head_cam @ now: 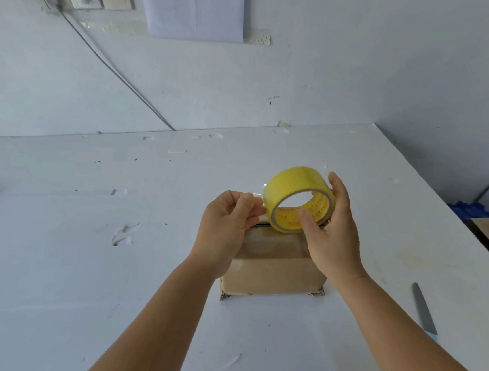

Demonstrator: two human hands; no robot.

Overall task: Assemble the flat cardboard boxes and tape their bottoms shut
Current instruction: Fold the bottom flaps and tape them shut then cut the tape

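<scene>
Head view: scuffed white table (98, 287) against white wall (343, 43).

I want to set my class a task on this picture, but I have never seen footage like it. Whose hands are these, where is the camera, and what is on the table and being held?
There is no machine here: a person wears one camera on the head, looking forward and down at their own hands. The right hand holds a yellow tape roll, thumb through its core. The left hand pinches at the roll's edge, apparently the tape's loose end. Below them a cardboard box stands on the white table. A knife-like blade lies at the right.
</scene>
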